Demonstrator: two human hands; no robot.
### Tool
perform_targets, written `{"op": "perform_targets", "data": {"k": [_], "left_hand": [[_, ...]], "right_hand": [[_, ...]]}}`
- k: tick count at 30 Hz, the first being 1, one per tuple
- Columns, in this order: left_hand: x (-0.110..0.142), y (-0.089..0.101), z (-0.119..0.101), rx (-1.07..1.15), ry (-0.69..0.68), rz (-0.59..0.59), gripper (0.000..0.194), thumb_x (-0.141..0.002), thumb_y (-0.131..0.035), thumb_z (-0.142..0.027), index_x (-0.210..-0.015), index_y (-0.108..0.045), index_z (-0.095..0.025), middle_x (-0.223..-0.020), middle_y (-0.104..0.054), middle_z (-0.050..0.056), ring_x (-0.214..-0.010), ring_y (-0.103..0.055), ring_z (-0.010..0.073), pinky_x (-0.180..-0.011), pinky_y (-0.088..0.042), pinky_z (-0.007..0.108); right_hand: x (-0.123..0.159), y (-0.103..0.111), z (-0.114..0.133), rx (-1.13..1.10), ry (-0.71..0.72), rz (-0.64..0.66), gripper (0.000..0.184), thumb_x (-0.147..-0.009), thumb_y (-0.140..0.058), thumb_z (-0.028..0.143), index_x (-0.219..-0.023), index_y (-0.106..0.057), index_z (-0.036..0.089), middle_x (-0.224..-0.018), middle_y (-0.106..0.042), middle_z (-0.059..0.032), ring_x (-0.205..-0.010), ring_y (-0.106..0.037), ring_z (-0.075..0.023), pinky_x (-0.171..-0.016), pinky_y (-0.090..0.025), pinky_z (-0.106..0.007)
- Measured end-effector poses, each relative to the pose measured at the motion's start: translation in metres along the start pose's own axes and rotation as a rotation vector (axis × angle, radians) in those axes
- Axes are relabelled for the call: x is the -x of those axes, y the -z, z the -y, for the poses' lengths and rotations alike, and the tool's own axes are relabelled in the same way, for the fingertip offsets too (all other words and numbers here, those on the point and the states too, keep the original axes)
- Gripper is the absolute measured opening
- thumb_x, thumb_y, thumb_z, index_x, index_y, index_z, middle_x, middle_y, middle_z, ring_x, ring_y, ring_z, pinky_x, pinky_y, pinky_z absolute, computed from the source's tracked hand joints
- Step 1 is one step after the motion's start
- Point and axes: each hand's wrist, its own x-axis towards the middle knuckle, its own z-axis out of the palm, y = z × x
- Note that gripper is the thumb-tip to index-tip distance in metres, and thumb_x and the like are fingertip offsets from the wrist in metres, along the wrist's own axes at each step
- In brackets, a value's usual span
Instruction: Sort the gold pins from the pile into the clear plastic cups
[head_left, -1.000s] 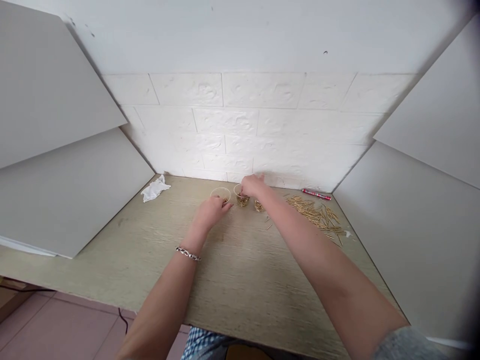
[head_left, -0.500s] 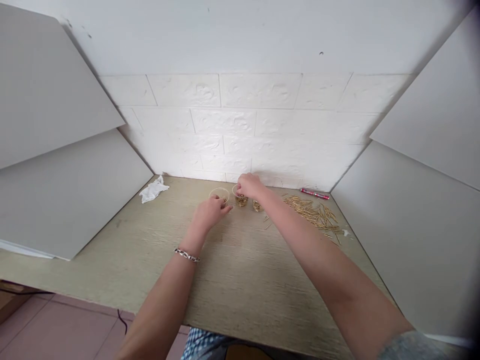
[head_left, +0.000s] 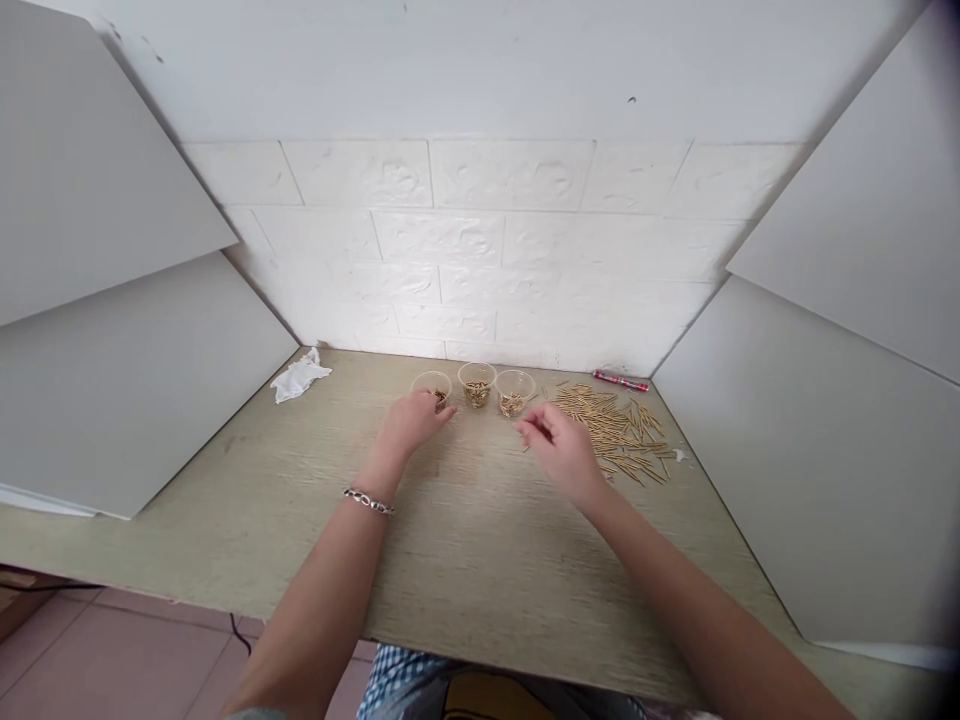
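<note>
My left hand (head_left: 411, 420) is at the left clear plastic cup (head_left: 431, 378), its fingers curled at the near side and its thumb stretched right. Gold pieces show inside that cup, partly hidden by the hand. My right hand (head_left: 559, 445) is low over the table in a pinch, at the left edge of a pile of thin gold pins (head_left: 600, 420). Whatever lies between its fingertips is too small to make out. Just behind it stands the right clear cup (head_left: 514, 384), with some gold pieces. The middle clear cup (head_left: 477, 378) holds more of them.
A crumpled white tissue (head_left: 300, 377) lies at the back left. A red wrapped stick (head_left: 620, 381) rests near the wall behind the pile. White scraps (head_left: 680, 455) lie right of the pins. Grey panels (head_left: 840, 460) border both sides, and a white brick-patterned wall (head_left: 465, 240) closes the back.
My right hand has moved from above the middle cup to the right and nearer me, beside the pins. The middle and right cups are now uncovered. My left hand stays at the left cup.
</note>
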Motion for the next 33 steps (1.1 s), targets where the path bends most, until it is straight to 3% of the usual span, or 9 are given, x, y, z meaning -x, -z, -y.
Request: {"op": "perform_targets", "data": {"k": [8,15,22,33], "left_hand": [[0.003,0.0,-0.001,0.039,0.043,-0.058,0.038,-0.084,-0.033,-0.045,-0.09,-0.059,-0.017,-0.099,-0.059,0.009,-0.087,-0.059,0.0206,-0.072,-0.045,0.028],[0.007,0.006,-0.008,0.001,0.121,-0.051,0.037,-0.083,-0.035,-0.043,-0.093,-0.057,-0.015,-0.094,-0.061,0.011,-0.085,-0.059,0.0229,-0.07,-0.045,0.03],[0.005,0.008,-0.009,-0.055,0.143,0.037,0.046,-0.084,-0.03,-0.044,-0.081,-0.063,-0.012,-0.084,-0.064,0.015,-0.08,-0.061,0.0254,-0.068,-0.046,0.031],[0.007,0.01,-0.011,-0.038,0.1,0.012,0.045,-0.085,-0.03,-0.042,-0.083,-0.062,-0.012,-0.095,-0.062,0.014,-0.087,-0.06,0.0248,-0.075,-0.046,0.032]], "right_hand": [[0.019,0.003,-0.025,-0.146,-0.178,-0.038,0.019,-0.076,-0.051,0.036,-0.071,-0.05,0.018,-0.056,-0.051,0.002,-0.052,-0.045,-0.0115,-0.053,-0.034,-0.025],[0.023,-0.004,-0.029,-0.134,-0.178,0.023,0.017,-0.075,-0.052,0.034,-0.071,-0.049,0.018,-0.056,-0.05,0.0024,-0.051,-0.044,-0.0111,-0.051,-0.033,-0.024],[0.024,-0.009,-0.032,-0.055,-0.148,0.064,0.018,-0.076,-0.051,0.035,-0.068,-0.048,0.019,-0.055,-0.046,0.0032,-0.052,-0.04,-0.0113,-0.052,-0.031,-0.024],[0.023,-0.008,-0.035,-0.07,-0.159,0.085,0.017,-0.075,-0.052,0.034,-0.069,-0.048,0.019,-0.057,-0.048,0.0025,-0.054,-0.042,-0.0118,-0.053,-0.032,-0.025]]}}
